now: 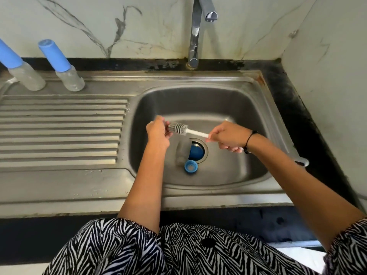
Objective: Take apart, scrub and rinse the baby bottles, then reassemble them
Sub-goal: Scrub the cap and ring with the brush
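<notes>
Over sink [248, 108], right hand [228, 138] grips brush [179, 129]; left hand [157, 130] perhaps pinches something.

Two capped bottles [70, 80] [27, 78] upright, far left on drainboard. Clear bottle body [181, 153], blue ring [191, 166], blue cap [196, 151] at basin drain.

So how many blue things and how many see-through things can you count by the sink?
Blue caps on bottles: 2
Blue cap over drain: 1
Blue ring: 1
Clear bottles standing: 2
Clear bottle lying in sink: 1
Total: 7
</notes>
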The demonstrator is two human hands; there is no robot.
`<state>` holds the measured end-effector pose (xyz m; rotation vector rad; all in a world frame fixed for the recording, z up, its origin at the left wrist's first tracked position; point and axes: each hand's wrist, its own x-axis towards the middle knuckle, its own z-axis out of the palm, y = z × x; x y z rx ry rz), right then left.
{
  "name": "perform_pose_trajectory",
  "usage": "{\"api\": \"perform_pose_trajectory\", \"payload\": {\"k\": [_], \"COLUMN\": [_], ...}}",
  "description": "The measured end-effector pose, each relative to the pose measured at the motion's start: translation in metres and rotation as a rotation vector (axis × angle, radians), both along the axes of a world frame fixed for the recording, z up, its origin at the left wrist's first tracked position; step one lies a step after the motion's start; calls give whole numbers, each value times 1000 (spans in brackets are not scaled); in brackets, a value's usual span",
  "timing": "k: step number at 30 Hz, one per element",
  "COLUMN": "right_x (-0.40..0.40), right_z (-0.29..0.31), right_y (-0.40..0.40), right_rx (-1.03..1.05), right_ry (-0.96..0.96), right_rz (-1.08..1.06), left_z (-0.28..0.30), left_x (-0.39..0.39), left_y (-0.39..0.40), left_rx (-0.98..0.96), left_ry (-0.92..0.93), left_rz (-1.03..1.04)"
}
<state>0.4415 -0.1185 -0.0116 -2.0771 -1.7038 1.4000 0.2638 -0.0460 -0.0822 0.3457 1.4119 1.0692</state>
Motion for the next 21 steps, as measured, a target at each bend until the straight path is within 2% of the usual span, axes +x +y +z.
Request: {"api": "perform_pose_trajectory", "payload": {"k": [3, 6, 9, 12, 15, 21], "right_x": [15, 27, 33, 38, 45, 58], "right_z": [-8, -25, -43, -55, -62, -73], "right_y": [3, 8, 14, 16, 18, 28], "right_rx": [113, 112, 63, 42, 19, -11], "right_ry": [-224, -282, -325, -366, -357, -373], "right_rz": [14, -58, -80, -85, -90, -59], "left_z": [-11, -20, -36, -52, -57, -84], "left_x": [-2, 15, 42, 69, 88, 101], "left_y": [0, -13, -30, -42, -50, -52], "left_rx": [-80, -82, -110, -124, -29, 31], "left_ry": [237, 238, 318, 611, 964, 1212], "left_rz": [-199, -451, -838, -1212, -1541, -1718]}}
